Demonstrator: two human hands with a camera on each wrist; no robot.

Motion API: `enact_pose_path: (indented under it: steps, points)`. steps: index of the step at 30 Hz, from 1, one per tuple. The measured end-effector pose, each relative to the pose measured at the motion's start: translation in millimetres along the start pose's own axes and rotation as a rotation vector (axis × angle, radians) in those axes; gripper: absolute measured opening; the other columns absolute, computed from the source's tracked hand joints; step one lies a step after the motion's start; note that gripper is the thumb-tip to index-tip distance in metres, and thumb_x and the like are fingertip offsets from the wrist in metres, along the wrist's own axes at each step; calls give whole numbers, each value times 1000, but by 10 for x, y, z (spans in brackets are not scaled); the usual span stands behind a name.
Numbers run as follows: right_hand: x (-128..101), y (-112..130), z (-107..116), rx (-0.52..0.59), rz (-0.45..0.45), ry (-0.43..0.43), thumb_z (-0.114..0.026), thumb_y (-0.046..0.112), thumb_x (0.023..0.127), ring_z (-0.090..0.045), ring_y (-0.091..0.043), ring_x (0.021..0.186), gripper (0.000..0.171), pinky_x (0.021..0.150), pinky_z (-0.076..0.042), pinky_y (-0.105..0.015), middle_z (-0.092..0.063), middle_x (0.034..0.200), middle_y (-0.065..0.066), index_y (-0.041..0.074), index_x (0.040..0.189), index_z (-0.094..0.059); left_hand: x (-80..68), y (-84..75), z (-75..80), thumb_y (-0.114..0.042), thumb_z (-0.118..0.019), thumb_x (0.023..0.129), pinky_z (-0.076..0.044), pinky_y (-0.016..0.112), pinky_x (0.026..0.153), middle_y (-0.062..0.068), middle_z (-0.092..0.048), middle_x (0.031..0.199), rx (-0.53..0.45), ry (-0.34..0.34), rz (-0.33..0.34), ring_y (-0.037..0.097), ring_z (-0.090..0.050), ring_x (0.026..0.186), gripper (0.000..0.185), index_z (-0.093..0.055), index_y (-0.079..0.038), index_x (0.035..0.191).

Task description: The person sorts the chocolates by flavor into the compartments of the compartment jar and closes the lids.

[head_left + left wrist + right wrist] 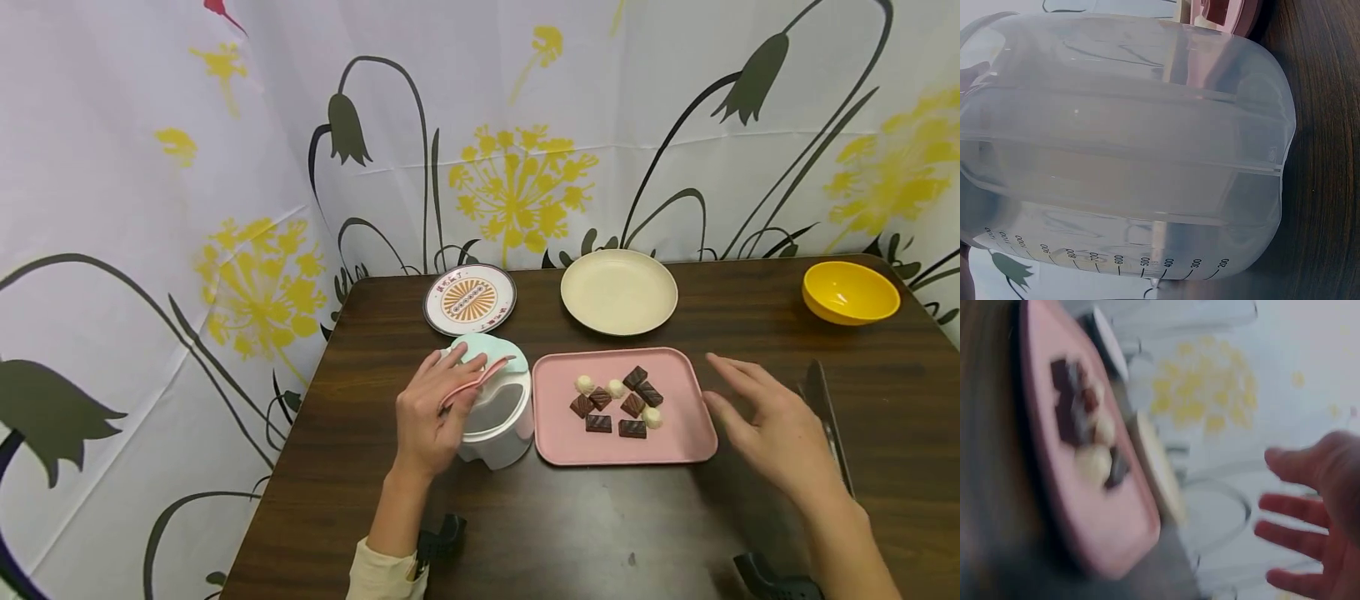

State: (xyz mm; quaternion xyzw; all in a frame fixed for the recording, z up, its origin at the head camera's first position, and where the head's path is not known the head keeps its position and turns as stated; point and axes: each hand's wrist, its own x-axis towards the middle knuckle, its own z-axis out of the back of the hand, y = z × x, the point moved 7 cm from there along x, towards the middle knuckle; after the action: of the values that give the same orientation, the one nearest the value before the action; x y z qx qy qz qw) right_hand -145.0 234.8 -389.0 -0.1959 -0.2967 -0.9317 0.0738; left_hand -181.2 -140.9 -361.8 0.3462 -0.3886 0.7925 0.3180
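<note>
My left hand is on the white jug, near the left side of the brown table. My fingers curl over the jug's rim and around a thin pink handle that lies across the top, so this hand is holding on. I think I hold it this way so the jug stays put and does not tip. The jug stands straight up, its long way going up and down, with its open mouth facing the ceiling. A mint green lid sits at its back edge. From my left wrist I see the jug's cloudy wall very close, with little number marks along it. The jug is just beside the pink tray, and I cannot tell if they touch. On the tray are brown chocolates and small white candies, all bunched in the middle. My right hand floats over the table just to the right of the tray, fingers spread and loose, holding nothing. The right wrist picture is blurry, but it shows my open fingers too. Farther back are a cream plate, a round patterned lid, and a yellow bowl in the far right corner.
</note>
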Motion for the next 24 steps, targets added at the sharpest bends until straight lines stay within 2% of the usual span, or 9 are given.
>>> enact_pose_path:
  steps: [2, 6, 11, 14, 18, 24]
  points:
    - [-143, -265, 93, -55, -145, -13, -69, 24, 91, -56, -45, 109, 54, 77, -41, -64, -58, 132, -14, 16, 143, -53, 4, -1, -10, -32, -56, 97, -38, 53, 105, 5, -72, 112, -1, 0, 1, 30, -63, 114, 31, -77, -10, 102]
    - [-421, -707, 194, -168, -391, 17, -61, 38, 95, -46, -54, 117, 62, 83, -36, -71, -47, 141, -23, 13, 149, -43, 7, -1, -10, -34, -55, 98, -37, 51, 106, 4, -72, 111, 6, -5, 11, 29, -64, 114, 33, -77, -10, 101]
    - [-653, -1002, 227, -245, -560, 49, -60, 55, 91, -39, -57, 119, 85, 84, -37, -73, -38, 141, -34, 3, 152, -30, 6, -9, -7, -35, -53, 98, -37, 51, 107, 4, -72, 112, 9, -1, 21, 29, -64, 114, 34, -77, -10, 102]
    - [-735, -1121, 184, -269, -662, 143, -58, 67, 86, -40, -59, 115, 103, 77, -38, -72, -34, 137, -39, 0, 153, -18, 5, -7, -12, -34, -54, 98, -36, 50, 107, 4, -72, 112, 3, 2, 23, 29, -63, 115, 33, -77, -10, 102]
    - [-808, -1230, 104, -290, -751, 270, -55, 76, 80, -42, -61, 107, 115, 68, -40, -67, -34, 130, -42, -4, 152, -14, 9, -3, -20, -33, -55, 97, -36, 51, 108, 4, -72, 113, 1, 8, 25, 29, -63, 116, 32, -77, -10, 102]
    - [-839, -1286, 72, -271, -755, 279, -59, 75, 79, -48, -61, 97, 111, 61, -42, -63, -43, 119, -41, -7, 147, -27, 4, 0, -10, -33, -55, 97, -35, 50, 108, 3, -72, 113, -1, 7, 38, 28, -62, 116, 32, -77, -11, 102]
